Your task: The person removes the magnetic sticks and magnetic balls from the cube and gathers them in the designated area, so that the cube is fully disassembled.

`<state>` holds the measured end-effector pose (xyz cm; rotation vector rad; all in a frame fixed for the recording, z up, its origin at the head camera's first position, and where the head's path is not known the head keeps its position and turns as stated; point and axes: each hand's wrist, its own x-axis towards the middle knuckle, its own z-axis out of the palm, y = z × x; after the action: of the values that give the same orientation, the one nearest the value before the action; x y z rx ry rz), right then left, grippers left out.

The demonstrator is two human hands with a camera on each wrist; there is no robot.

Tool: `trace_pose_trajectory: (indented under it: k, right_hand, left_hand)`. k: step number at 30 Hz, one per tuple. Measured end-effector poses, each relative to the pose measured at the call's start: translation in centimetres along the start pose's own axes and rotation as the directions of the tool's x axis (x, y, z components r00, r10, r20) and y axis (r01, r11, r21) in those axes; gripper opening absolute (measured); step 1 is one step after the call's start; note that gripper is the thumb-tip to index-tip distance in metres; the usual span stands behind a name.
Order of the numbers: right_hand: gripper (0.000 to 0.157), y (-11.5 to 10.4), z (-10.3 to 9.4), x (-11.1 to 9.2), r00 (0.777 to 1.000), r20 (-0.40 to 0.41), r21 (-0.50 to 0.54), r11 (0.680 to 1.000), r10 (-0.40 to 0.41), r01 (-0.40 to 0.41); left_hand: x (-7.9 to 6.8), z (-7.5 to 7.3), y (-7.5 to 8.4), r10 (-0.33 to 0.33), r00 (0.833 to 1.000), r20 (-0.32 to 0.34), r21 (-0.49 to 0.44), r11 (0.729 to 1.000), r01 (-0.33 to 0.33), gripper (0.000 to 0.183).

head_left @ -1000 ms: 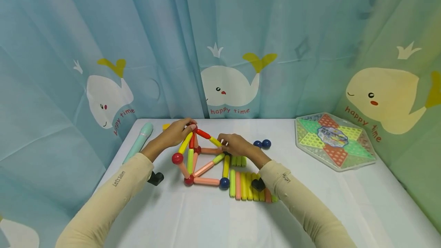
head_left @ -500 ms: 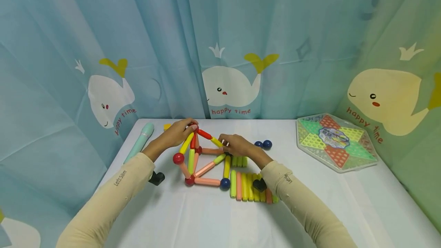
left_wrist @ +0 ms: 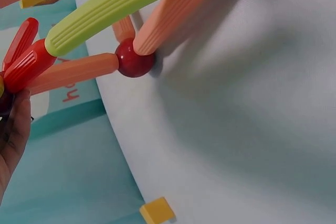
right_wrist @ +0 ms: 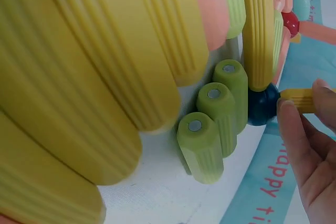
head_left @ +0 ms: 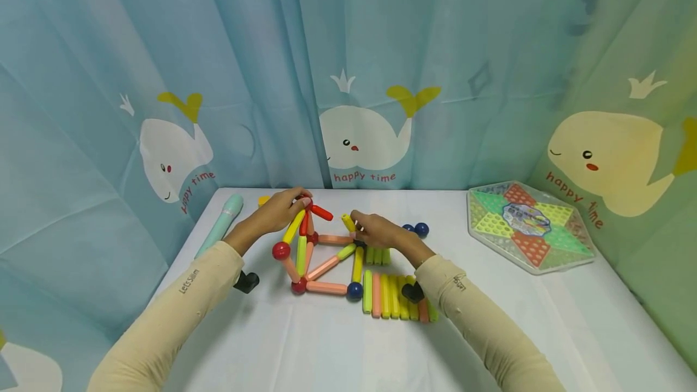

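Apparently our left hand grips red ball atop stick frame below and between hands, likely to steady apex; our right hand pinches yellow stick against blue ball, probably for tilt toward red stick.

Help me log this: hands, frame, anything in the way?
Left hand grips top red ball. Right hand pinches yellow stick at blue ball. Frame: red stick and yellow apart, nothing seen between.
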<state>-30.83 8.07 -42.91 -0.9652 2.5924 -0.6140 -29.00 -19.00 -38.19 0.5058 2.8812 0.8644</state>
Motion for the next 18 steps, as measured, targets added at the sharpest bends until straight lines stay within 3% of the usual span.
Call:
trace_pose_trajectory:
  k: [8,14,18]
  right_hand:
    - [0.014,-0.02,-0.27,-0.20,1.000,0.006,-0.018,1.000,0.005,-0.005]
    - [0.013,0.12,-0.71,-0.47,1.000,0.014,0.109,0.994,0.019,-0.020]
    - [0.016,0.31,-0.69,-0.81,0.999,0.003,0.116,0.993,0.034,-0.034]
  left_hand:
    - [-0.02,0.07,0.20,-0.001,1.000,0.006,-0.002,1.000,0.001,0.036]
    - [-0.08,0.07,0.40,0.006,1.000,0.006,-0.003,1.000,-0.006,0.037]
    - [-0.15,0.10,0.31,0.003,1.000,0.008,-0.002,1.000,-0.003,0.036]
